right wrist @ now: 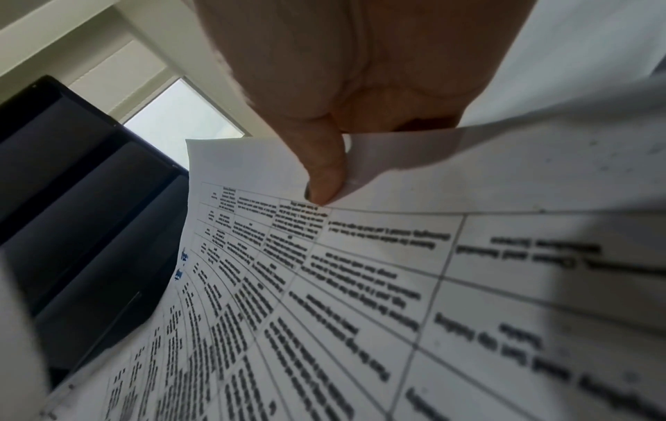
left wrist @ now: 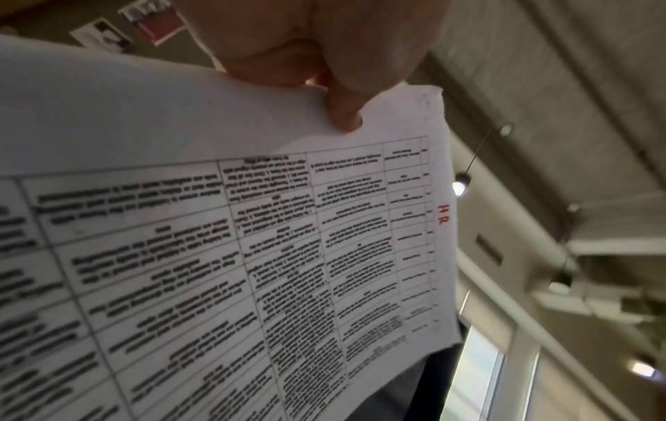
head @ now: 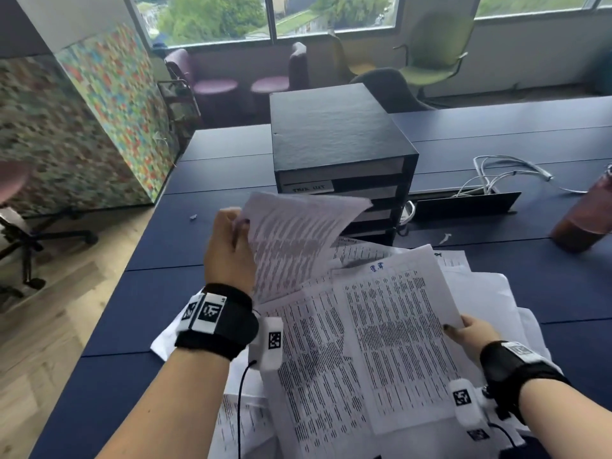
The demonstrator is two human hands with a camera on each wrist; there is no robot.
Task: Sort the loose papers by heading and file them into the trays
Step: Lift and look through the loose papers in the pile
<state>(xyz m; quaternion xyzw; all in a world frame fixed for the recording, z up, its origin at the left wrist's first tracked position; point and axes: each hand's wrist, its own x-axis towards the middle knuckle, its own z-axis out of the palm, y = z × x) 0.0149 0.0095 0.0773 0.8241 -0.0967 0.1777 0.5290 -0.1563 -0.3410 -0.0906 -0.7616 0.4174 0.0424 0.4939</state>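
A pile of loose printed papers lies on the dark blue table in front of me. My left hand holds one sheet lifted off the pile, pinched at its edge. The left wrist view shows that sheet with a red "HR" heading. My right hand pinches the right edge of another sheet that bears a blue heading; thumb on top in the right wrist view. A black stack of trays stands behind the pile, one tray labelled.
White cables and a black flap lie right of the trays. A reddish bottle stands at the right edge. Office chairs line the windows. A colourful partition stands left of the table.
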